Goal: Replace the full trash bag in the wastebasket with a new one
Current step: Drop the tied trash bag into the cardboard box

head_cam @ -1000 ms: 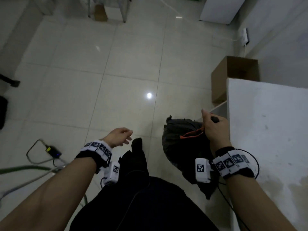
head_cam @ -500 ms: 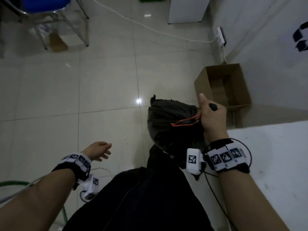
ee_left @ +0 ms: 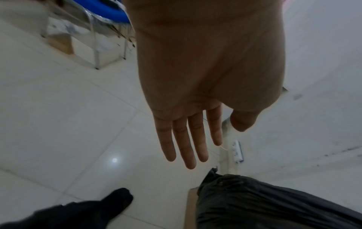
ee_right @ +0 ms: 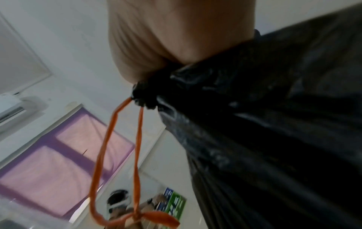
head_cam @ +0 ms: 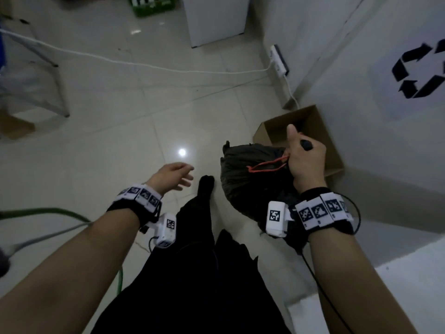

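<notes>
A full black trash bag (head_cam: pixel 250 174) (ee_left: pixel 264 203) (ee_right: pixel 274 124) hangs above the tiled floor from my right hand (head_cam: pixel 304 160), which grips its gathered neck, thumb pointing up. An orange drawstring loop (head_cam: pixel 267 165) (ee_right: pixel 117 155) dangles from the neck. My left hand (head_cam: pixel 174 175) (ee_left: pixel 195 131) floats to the left of the bag with straight fingers, holding nothing. The white wastebasket (head_cam: pixel 397 63) with a black recycling mark stands at the right, and I cannot see its inside.
An open cardboard box (head_cam: pixel 310 131) sits on the floor just behind the bag. A white power strip (head_cam: pixel 279 60) and its cord (head_cam: pixel 120 61) lie further back. A chair frame (head_cam: pixel 36 75) stands at the left. My dark-trousered leg and foot (head_cam: pixel 204 186) are below.
The view has swung right and up, bringing the wastebasket's recycling mark and power strip into sight. The bag stays in my right hand near the box; my left hand rose and moved rightwards toward the bag.
</notes>
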Motion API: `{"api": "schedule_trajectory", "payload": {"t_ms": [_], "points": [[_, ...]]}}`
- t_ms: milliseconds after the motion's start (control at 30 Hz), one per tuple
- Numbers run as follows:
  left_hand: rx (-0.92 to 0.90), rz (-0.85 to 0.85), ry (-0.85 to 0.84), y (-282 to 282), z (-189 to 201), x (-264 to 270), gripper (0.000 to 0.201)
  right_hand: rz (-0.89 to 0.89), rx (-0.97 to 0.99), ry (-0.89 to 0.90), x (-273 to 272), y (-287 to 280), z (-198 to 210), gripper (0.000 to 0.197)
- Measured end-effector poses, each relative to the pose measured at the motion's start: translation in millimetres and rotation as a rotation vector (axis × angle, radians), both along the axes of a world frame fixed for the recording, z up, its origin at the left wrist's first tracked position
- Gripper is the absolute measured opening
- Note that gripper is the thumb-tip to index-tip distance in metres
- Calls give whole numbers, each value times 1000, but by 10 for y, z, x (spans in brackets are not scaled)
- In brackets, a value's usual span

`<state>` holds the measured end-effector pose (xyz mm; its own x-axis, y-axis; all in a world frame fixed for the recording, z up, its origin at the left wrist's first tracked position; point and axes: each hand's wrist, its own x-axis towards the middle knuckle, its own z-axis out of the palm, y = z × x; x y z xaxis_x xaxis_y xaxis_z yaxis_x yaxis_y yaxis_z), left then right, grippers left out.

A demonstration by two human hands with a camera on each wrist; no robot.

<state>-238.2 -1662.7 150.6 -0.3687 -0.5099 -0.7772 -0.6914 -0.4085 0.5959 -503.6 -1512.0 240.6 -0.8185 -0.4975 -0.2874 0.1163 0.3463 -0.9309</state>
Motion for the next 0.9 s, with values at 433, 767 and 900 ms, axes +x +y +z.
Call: {"api": "schedule_trajectory", "payload": {"t_ms": [433, 767, 900], "points": [[148, -257, 97, -776, -1801, -3309, 30, -480, -34, 163, -2342, -309, -1528, 55], [-598, -1077, -84, -750, -3803, -4737, 76, -521, 31, 59, -3369, -370, -3860, 44], [-846, -1106, -135, -616, -4135, -4714, 94, -205, 238, -13, -3354, -359, -4616, 13]]}}
